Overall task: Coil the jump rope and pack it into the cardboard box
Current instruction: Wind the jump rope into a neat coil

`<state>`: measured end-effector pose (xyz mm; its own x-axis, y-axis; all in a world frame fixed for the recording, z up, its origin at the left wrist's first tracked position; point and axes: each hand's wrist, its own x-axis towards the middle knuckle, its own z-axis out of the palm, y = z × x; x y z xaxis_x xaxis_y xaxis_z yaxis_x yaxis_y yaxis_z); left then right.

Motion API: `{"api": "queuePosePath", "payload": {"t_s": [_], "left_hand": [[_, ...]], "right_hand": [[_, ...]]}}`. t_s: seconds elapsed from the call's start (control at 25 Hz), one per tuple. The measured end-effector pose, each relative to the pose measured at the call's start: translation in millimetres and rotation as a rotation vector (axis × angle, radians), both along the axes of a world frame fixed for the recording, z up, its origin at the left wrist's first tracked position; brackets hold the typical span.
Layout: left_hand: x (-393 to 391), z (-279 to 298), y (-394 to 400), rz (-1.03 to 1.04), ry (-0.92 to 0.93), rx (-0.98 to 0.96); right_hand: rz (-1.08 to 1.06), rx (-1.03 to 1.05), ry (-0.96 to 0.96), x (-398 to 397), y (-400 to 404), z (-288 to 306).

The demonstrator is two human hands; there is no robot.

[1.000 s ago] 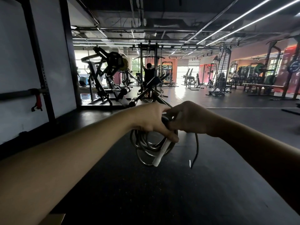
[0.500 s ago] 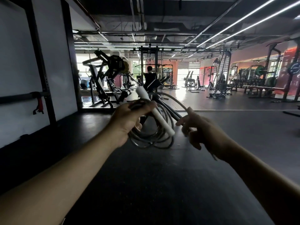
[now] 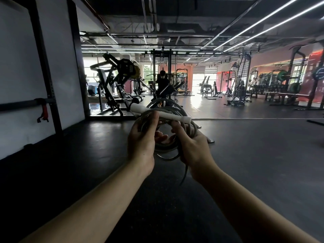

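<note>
I hold the grey jump rope (image 3: 168, 149) in front of me, wound into several loops. One white handle (image 3: 163, 113) lies across the top of the coil, nearly level. My left hand (image 3: 142, 137) grips the coil's left side, thumb over the handle. My right hand (image 3: 191, 146) grips the coil's right side, and a loose end of rope (image 3: 184, 174) hangs down below it. No cardboard box is in view.
I stand on a dark rubber gym floor (image 3: 245, 163). A black rack post with a red hook (image 3: 43, 111) runs along the white wall on the left. Weight machines (image 3: 119, 85) stand ahead, with a person (image 3: 163, 81) at one. Benches and racks (image 3: 280, 92) fill the far right.
My right hand, apart with fingers spread half a second ago, has closed on the coil's right side. The white handle has swung from steeply slanted to nearly level, and the coil sits lower.
</note>
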<state>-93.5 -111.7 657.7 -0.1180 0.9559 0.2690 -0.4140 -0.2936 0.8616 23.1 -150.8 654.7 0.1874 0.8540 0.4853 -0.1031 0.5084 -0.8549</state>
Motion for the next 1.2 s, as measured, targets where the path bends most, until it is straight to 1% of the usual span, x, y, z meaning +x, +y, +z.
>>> {"api": "queuePosePath", "payload": {"t_s": [0.12,0.24,0.32,0.36,0.4,0.44,0.48,0.52,0.56,0.68,0.76,0.88,0.96,1.0,1.04,1.08,1.16,1.2], "left_hand": [[-17,-2,4,-0.146,0.129,0.049],[-48,1,13,-0.249,0.304,-0.008],[-70,12,19,-0.212,0.426,-0.032],[-79,21,20,-0.158,0.509,-0.005],[-86,33,22,-0.115,0.637,0.063],[-90,46,24,-0.118,0.814,0.164],[-89,58,24,-0.183,1.000,0.262],[-83,69,23,-0.285,1.146,0.310],[-74,78,20,-0.390,1.219,0.300],[-51,80,16,-0.563,1.172,0.188],[-41,70,17,-0.589,1.153,0.113],[-36,55,19,-0.565,1.184,0.111],[-40,50,18,-0.515,1.229,0.152],[-44,49,17,-0.463,1.213,0.165],[-48,48,16,-0.403,1.142,0.175],[-51,48,15,-0.345,1.025,0.183],[-53,45,14,-0.264,0.733,0.177],[-50,42,14,-0.255,0.584,0.152]], "right_hand": [[0.039,-0.008,-0.077,4,1,7],[0.025,-0.034,-0.271,15,5,13],[0.036,-0.067,-0.386,24,8,17],[0.050,-0.077,-0.435,28,8,19],[0.066,-0.083,-0.491,31,8,23],[0.085,-0.083,-0.551,34,8,28],[0.103,-0.076,-0.626,36,7,33],[0.117,-0.060,-0.714,38,6,39],[0.127,-0.041,-0.806,39,6,46],[0.152,0.008,-1.006,46,6,61],[0.164,0.006,-1.061,51,6,62],[0.130,-0.026,-1.050,55,9,55],[0.095,-0.048,-0.997,64,8,54],[0.068,-0.039,-0.957,73,7,56],[0.029,-0.029,-0.906,83,5,56],[-0.016,-0.027,-0.835,94,5,55],[-0.080,-0.031,-0.657,109,9,45],[-0.084,-0.035,-0.572,110,12,38]]}}
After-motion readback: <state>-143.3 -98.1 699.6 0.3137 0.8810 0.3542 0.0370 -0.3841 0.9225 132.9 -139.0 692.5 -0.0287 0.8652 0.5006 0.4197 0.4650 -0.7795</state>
